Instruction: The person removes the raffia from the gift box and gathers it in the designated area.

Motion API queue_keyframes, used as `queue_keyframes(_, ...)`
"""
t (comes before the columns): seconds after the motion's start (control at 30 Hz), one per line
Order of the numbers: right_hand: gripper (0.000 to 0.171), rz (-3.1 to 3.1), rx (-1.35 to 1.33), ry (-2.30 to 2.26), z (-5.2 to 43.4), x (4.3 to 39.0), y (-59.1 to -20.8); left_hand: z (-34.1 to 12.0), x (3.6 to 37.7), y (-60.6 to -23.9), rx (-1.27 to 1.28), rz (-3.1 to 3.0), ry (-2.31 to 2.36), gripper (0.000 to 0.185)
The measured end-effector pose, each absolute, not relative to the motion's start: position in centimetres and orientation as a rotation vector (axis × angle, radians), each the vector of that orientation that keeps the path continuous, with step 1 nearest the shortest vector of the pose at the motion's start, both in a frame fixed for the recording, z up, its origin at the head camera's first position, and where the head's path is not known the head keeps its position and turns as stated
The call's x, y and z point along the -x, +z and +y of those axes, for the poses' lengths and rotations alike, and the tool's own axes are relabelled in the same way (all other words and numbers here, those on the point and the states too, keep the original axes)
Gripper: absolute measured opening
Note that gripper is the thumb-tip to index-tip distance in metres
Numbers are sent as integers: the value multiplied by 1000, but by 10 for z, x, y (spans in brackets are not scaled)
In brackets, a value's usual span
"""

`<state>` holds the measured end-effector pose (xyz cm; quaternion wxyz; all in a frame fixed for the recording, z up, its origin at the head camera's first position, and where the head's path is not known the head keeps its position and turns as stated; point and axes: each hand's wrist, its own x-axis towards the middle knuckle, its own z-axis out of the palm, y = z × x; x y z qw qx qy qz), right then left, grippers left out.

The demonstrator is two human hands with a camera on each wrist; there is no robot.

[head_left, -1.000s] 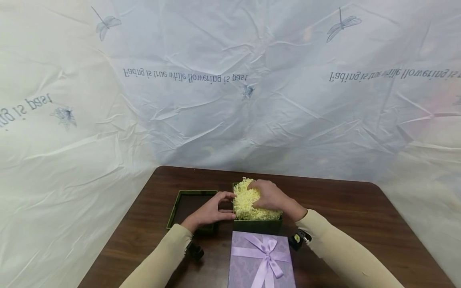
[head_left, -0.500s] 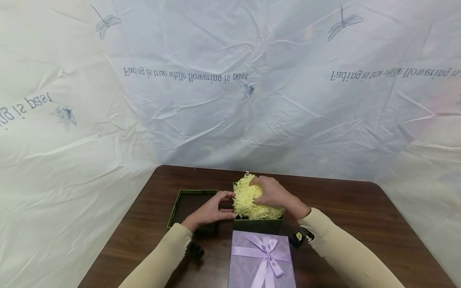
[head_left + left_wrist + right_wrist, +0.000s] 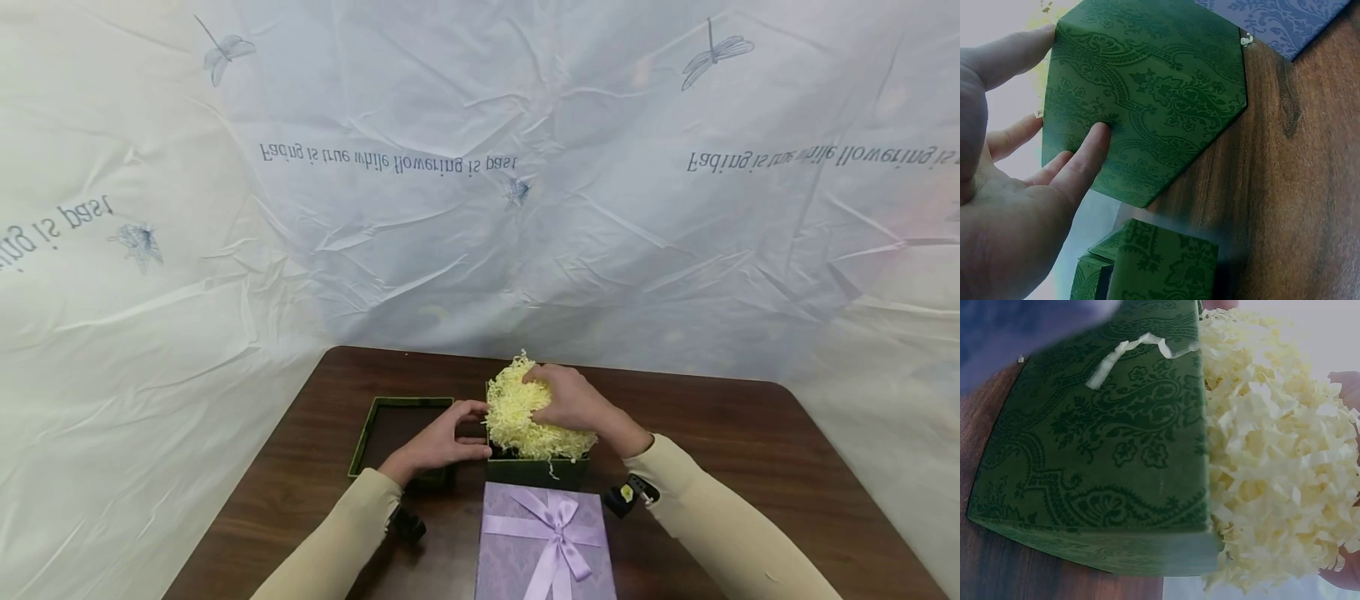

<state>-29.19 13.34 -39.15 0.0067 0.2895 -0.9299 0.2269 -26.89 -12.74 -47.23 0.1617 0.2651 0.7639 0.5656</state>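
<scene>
A green patterned box [image 3: 538,472] stands on the table, heaped with pale yellow shredded paper [image 3: 513,417]. My right hand [image 3: 576,404] grips a clump of it from above and bulges it over the rim; in the right wrist view the shredded paper [image 3: 1279,444] hides most of that hand. One loose strand [image 3: 1129,353] hangs over the green box's side. On the box's left, my left hand [image 3: 442,437] touches the wall and rim with spread fingers. In the left wrist view, a fingertip [image 3: 1099,132] rests against the patterned side of the green box [image 3: 1160,100].
A green-rimmed lid [image 3: 412,401] lies inside up on the left, partly behind the left hand. Right in front of the green box sits a purple gift box [image 3: 502,558] with a ribbon bow [image 3: 558,529]. White printed sheeting [image 3: 480,250] hangs behind the brown table [image 3: 697,433].
My right hand has moved slightly right and up, lifting the shredded paper. A dark gap now shows at the box's near left corner, and a strand dangles in front. The left hand stays.
</scene>
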Motion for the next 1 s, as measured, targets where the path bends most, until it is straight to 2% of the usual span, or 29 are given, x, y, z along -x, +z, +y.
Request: queue_keyframes(1.0,64,-2906,-816,862,152,288,-372,-128,269,-476,-747,2158,1645,69)
